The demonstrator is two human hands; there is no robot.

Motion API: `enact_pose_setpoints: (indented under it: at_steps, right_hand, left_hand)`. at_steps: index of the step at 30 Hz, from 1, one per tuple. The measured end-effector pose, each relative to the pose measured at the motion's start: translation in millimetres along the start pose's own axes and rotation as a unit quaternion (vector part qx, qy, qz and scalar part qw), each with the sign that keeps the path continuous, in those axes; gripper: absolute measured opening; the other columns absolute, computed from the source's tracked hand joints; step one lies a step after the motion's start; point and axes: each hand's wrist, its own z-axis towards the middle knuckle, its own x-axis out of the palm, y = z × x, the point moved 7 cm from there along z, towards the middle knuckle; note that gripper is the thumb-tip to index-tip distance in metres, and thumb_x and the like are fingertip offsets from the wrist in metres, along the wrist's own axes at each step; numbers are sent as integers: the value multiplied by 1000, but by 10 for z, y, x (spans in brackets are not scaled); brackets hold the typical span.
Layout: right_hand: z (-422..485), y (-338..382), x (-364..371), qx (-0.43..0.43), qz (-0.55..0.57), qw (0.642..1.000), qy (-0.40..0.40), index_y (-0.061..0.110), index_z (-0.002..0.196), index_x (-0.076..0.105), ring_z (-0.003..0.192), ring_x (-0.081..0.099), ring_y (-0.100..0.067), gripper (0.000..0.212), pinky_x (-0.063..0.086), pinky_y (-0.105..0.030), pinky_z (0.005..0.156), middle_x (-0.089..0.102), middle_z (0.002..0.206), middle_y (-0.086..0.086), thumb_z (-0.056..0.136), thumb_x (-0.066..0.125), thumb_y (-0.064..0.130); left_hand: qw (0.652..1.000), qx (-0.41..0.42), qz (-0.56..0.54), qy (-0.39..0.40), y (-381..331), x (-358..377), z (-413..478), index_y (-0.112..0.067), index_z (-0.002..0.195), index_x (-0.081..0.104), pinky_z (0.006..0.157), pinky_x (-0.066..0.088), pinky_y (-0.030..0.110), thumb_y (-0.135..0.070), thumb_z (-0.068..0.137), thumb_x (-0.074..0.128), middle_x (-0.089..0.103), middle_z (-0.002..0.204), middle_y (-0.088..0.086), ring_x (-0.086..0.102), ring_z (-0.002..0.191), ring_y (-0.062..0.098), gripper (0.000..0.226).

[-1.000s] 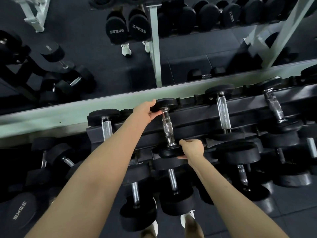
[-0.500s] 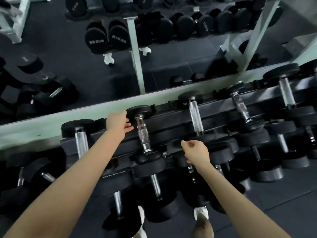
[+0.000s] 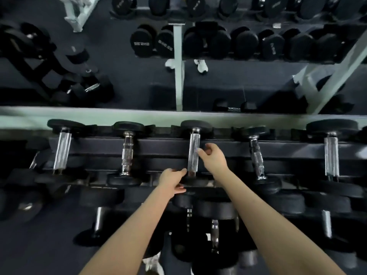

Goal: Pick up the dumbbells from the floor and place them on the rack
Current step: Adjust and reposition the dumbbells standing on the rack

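**Black-headed dumbbell with a straight knurled chrome handle (image 3: 193,153): on the rack, not yet let go**

It lies across the top tier of the black steel rack (image 3: 158,147). Its far head is by the pale green ledge (image 3: 119,116) and its near head is over the front rail. On either side are neighbouring dumbbells with contoured chrome grips (image 3: 127,153).

My left hand (image 3: 172,182) clasps the edge of the near head between fingers and thumb. My right hand (image 3: 213,157) is apart from it, higher up and loosely curled. Its fingertips touch the side of the handle without wrapping it.

As I judge the risks, if the near head is not seated in its cradle, it could roll forward off the rail once I release. It would then land on the lower-tier dumbbells (image 3: 216,209) or near my white shoe (image 3: 152,262). My left fingers sit close to where the head meets the rail, so a settling weight could pinch them. The right hand's light touch would not stop a roll.

The black dumbbell heads in the mirror (image 3: 141,44) carry white weight marks that look flipped. I read them as probably 22.5KG. Other marks are too blurred to read, and nothing is legible on the one I hold.
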Motion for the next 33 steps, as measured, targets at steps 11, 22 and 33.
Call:
enact_pose_setpoints:
  at_steps: [11, 22, 33]
  right_hand:
    - [222, -20, 413, 6, 73, 995, 66, 16, 143, 38, 114, 59, -26, 59, 47, -37, 99, 61, 125, -8, 89, 61, 15]
    - [155, -71, 430, 11, 87, 995, 53, 17, 136, 46, 106, 60, -23, 52, 49, -39, 97, 64, 118, -6, 87, 60, 12]
    - [143, 0, 404, 18, 89, 995, 31, 15, 138, 46, 107, 61, -26, 53, 49, -41, 98, 65, 117, -8, 87, 61, 11]
  left_hand:
    - [979, -57, -192, -26, 131, 13, -29, 6, 82, 54, 73, 53, 47, 10, 84, 57, 58, 80, 22, 61, 69, 30, 5]
    - [983, -75, -164, -33, 146, 0, -64, 4, 77, 53, 64, 53, 51, 17, 80, 55, 57, 77, 21, 60, 64, 33, 14]
    - [984, -80, -158, -12, 66, -35, -84, 7, 91, 57, 67, 55, 48, 16, 81, 56, 59, 82, 23, 62, 68, 34, 14]
